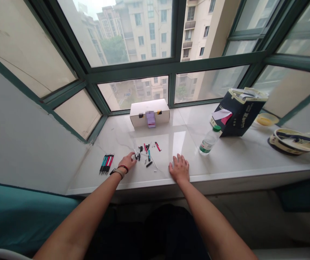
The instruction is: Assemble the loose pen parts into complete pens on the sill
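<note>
My left hand (pixel 127 161) reaches in at the left edge of a scatter of pen parts, its thumb and forefinger curled together at a small pale and dark piece (pixel 136 154); what exactly is pinched there is too small to make out. Around the fingertips lie a teal pen barrel (pixel 149 155), a red barrel (pixel 145 147), a black grip (pixel 149 164) and thin white refills. Farther right lies a red pen piece (pixel 158 146). A row of several assembled pens (pixel 106 164) in teal, red and black is left of that hand. My right hand (pixel 179 169) rests flat on the sill, fingers spread, holding nothing.
On the white marble sill (pixel 187 144), a white box (pixel 149 115) stands against the window. To the right are a green-capped bottle (pixel 209 141), a dark paper bag (pixel 238 113), a small bowl of yellow food (pixel 265 119) and a takeaway bowl (pixel 292 142). The sill's front edge runs beneath my wrists.
</note>
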Tool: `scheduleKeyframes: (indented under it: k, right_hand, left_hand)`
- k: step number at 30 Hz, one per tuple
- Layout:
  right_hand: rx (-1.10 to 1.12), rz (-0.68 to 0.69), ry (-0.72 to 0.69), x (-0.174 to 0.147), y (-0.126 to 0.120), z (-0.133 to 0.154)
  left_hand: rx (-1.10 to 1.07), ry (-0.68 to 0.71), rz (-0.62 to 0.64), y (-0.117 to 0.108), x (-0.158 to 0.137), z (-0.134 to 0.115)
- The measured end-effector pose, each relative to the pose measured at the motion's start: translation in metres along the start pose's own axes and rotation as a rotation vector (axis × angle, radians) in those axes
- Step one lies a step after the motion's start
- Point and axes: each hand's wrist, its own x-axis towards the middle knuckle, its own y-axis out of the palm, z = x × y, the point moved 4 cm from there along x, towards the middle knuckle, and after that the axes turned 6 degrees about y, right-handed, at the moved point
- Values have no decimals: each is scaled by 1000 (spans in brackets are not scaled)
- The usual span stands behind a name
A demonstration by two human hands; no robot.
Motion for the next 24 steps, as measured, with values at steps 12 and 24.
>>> scheduleKeyframes:
  k: [12,24]
  right_hand:
    - [13,-2,5,1,3,-1]
    - [12,39,6,3,3,-2]
  left_hand:
    - [404,217,61,-14,30,2]
    - [616,359,93,-19,38,-15]
